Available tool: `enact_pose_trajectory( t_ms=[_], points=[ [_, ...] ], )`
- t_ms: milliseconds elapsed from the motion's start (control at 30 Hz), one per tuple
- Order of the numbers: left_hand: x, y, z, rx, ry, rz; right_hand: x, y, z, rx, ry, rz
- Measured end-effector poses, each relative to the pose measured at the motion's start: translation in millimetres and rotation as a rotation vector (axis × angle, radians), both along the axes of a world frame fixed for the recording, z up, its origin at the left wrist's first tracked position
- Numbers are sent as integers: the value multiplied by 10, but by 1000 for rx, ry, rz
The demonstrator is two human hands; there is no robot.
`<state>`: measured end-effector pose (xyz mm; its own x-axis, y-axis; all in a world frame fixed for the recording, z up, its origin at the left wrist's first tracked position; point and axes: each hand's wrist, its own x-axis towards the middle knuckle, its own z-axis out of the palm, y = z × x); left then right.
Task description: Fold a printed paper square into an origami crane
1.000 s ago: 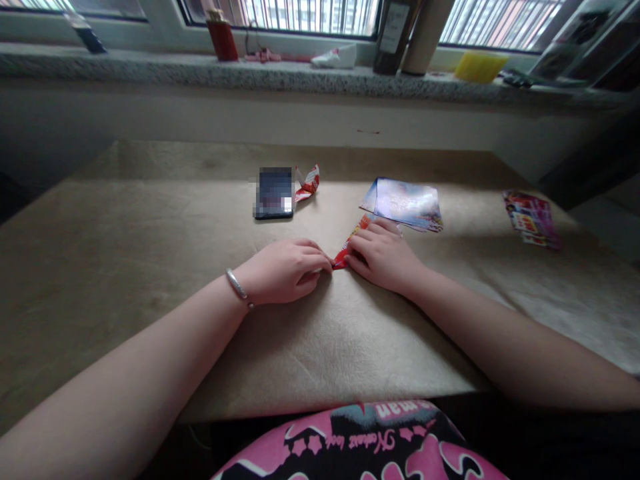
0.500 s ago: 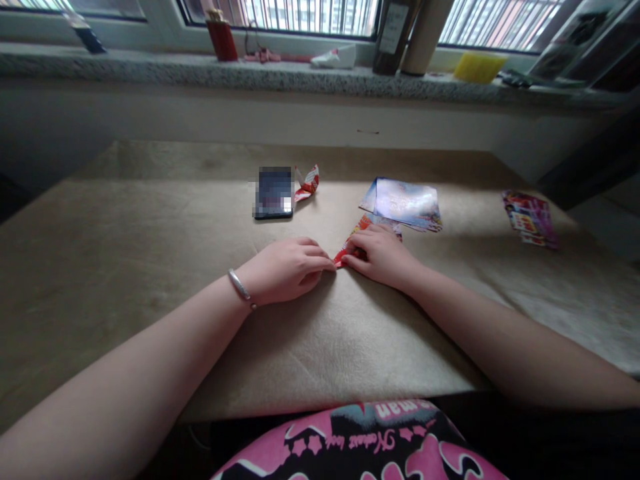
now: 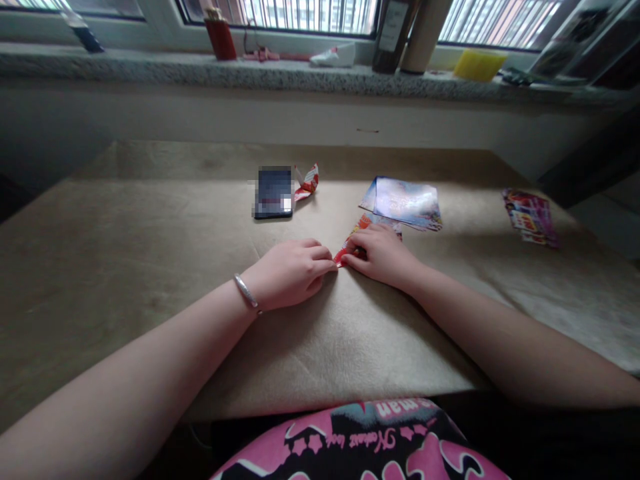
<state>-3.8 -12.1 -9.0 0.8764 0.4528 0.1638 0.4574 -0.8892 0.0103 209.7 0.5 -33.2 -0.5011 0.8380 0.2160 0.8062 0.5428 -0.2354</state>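
A colourful, mostly red printed paper [image 3: 365, 221] lies on the table, folded to a narrow point at its near left end. My right hand [image 3: 383, 255] rests over it, fingers bent and pressed down on the folded edge, covering much of the sheet. At the pointed tip, the fingertips of my left hand [image 3: 299, 272] are closed together and touch the paper. A silver bracelet [image 3: 245, 291] circles my left wrist. Just behind my right hand, a stack of glossy blue-white cards [image 3: 407, 200] partly borders the paper.
A dark phone-like device [image 3: 273, 193], partly pixelated, lies beyond my left hand, with a folded red-and-white paper piece [image 3: 309, 181] beside it. Several purple-red cards [image 3: 530, 218] lie at the right. A red bottle [image 3: 219, 35] and a yellow block [image 3: 480, 65] stand on the windowsill [image 3: 165, 70].
My left wrist has shifted slightly right and down, and its fingers have drawn closer together at the paper's tip. My right hand stays nearly still.
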Motion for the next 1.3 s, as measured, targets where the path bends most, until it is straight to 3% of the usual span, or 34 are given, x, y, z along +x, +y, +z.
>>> enact_pose_trajectory(
  t_ms=[200,700,1100,1200,1300],
  points=[
    [33,-15,-6,-2,4,24,-1,0,-4,11,-5,-1],
    [-102,33,42,-175,-67,32,37,8,-32,1,15,23],
    [-68,58,-21,-61,-70,-48,13,-11,-35,37,49,32],
    [-58,25,-6,-40,-48,-27,35,-10,-10,83,84,128],
    [-44,-1,6,-34,-36,-5,81,5,8,77,121,331]
  ],
)
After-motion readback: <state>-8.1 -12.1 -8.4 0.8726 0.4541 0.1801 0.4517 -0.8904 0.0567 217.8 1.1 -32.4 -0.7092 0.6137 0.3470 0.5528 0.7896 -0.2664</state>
